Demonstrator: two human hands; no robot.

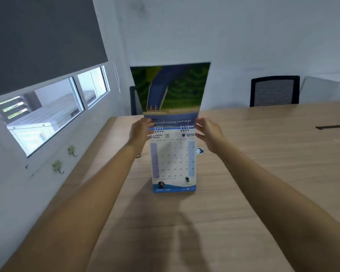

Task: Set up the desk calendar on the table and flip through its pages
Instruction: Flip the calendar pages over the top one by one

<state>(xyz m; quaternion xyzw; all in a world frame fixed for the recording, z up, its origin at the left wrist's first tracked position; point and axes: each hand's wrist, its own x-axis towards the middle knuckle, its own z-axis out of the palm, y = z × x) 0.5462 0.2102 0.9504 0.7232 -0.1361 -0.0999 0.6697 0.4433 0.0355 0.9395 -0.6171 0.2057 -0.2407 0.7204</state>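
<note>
The desk calendar stands upright on the wooden table, its April page facing me. One flipped page is raised above the spiral binding, showing an upside-down green and blue picture. My left hand grips the left edge of that raised page near the binding. At the right edge near the binding, my right hand holds the same page. Both arms stretch forward over the table.
Two black mesh chairs stand behind the table, one at the right and one partly hidden by the page. A small white object lies behind the calendar. A dark strip lies far right. The wall and window are on the left.
</note>
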